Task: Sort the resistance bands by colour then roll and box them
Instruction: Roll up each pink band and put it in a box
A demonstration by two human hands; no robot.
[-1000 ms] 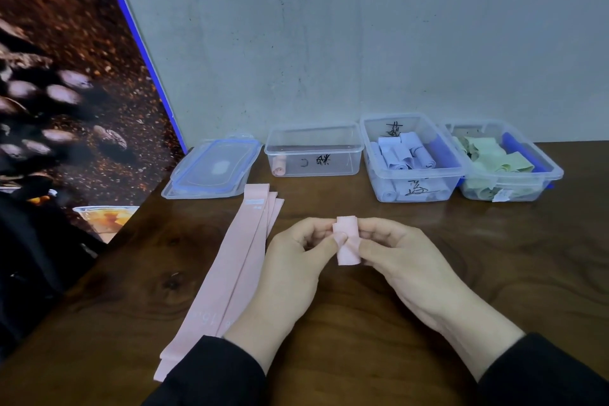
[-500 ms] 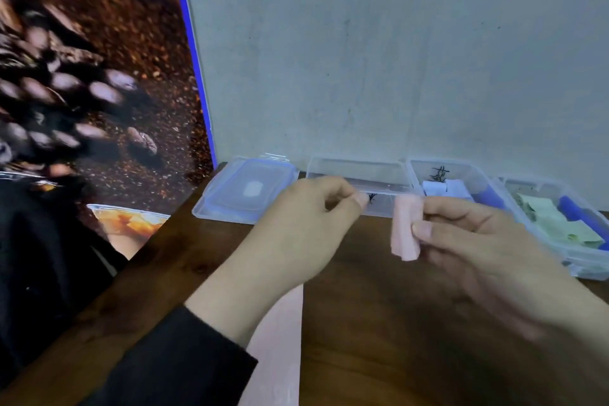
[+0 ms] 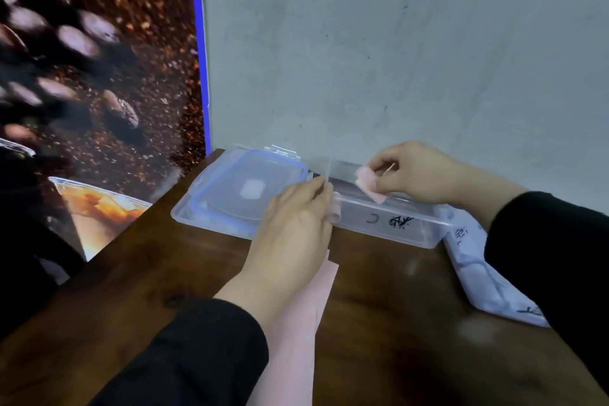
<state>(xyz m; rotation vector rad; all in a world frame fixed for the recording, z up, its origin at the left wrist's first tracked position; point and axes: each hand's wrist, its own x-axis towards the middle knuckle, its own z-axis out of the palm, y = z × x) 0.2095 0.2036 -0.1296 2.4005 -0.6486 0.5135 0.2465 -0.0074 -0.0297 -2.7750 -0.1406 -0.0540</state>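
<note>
Right hand [image 3: 418, 173] has carried the rolled pink band [image 3: 369, 186], pinched in its fingertips, from mid-table to above the clear box [image 3: 389, 224]. Left hand [image 3: 293, 227], fingers curled, now steadies the box's near corner; grip unclear. Drop-in looks imminent; flat pink bands [image 3: 313, 303] remain unrolled.

Counted two hands, left [image 3: 293, 224] and right [image 3: 415, 171], and two clear boxes, one [image 3: 395, 224] marked in black, another [image 3: 474, 270] partly hidden at right. Found one lid [image 3: 244, 188], blue-edged. Saw two pink rolls, one [image 3: 369, 183] pinched, one [image 3: 334, 212] in the box, plus flat pink bands [image 3: 306, 323], number unclear.
</note>
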